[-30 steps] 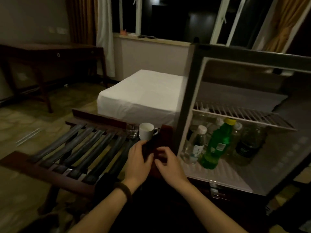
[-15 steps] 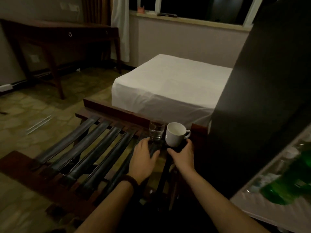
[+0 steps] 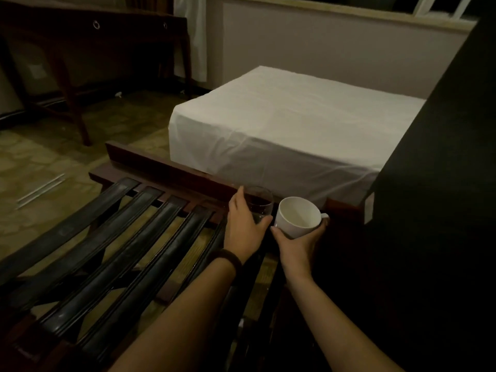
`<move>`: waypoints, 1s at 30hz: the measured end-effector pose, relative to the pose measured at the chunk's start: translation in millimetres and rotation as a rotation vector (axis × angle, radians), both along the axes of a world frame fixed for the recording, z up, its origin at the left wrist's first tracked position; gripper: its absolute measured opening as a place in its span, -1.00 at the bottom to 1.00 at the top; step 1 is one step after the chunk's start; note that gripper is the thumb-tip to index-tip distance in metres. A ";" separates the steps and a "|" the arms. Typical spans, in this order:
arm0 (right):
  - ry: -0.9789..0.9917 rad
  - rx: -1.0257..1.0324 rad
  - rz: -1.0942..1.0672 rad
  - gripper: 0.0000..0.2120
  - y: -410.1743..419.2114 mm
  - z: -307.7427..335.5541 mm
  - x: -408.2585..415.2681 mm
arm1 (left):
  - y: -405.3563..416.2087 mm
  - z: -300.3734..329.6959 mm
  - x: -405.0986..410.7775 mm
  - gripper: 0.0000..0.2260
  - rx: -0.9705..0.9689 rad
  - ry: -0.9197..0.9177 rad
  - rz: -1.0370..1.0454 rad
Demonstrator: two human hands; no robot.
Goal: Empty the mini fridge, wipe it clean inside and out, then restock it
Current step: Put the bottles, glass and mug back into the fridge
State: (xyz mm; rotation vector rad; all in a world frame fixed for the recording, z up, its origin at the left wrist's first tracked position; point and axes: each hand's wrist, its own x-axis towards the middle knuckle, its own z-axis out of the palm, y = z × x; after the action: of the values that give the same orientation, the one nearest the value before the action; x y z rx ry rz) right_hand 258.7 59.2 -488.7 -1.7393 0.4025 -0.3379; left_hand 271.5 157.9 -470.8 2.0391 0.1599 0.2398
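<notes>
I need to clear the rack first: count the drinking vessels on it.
2. A glass at the rack's far right end, held by the left hand; a white mug right beside it, held by the right hand. More could sit out of frame.

Probably a hotel room, though the light is dim: a strapped luggage rack (image 3: 112,237), a white-sheeted bed (image 3: 281,130) and a dark writing table (image 3: 80,30) beyond.

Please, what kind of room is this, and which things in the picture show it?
Probably a hotel guest room. A strapped luggage rack stands in front, a bed with a plain white sheet is behind it, and a dark wooden desk stands by the wall.
</notes>
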 end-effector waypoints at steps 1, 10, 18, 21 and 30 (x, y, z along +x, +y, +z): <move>-0.017 -0.005 -0.016 0.08 2.4 -1.7 1.5 | -0.8 -0.7 3.0 -0.22 -0.031 0.012 0.002; -0.040 0.026 -0.039 -0.03 3.7 5.1 -5.1 | 0.3 1.6 -3.3 -0.26 -0.124 -0.032 0.024; -0.046 -0.089 -0.018 -0.07 9.9 58.2 -58.1 | 10.9 24.8 -65.5 -0.24 -0.133 -0.222 0.161; -0.129 -0.113 -0.018 -0.04 7.4 86.3 -84.7 | 14.8 46.2 -92.9 -0.25 -0.158 -0.277 0.232; -0.314 -0.147 0.055 -0.05 -12.5 167.3 -185.7 | 9.5 136.9 -195.5 -0.22 -0.212 -0.358 0.173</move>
State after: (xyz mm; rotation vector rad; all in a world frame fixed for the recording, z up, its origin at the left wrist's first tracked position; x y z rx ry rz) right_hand 73.0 46.7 -321.3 -1.7993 0.1045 -0.6036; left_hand 76.0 167.4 -333.9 1.7420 0.1317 0.6627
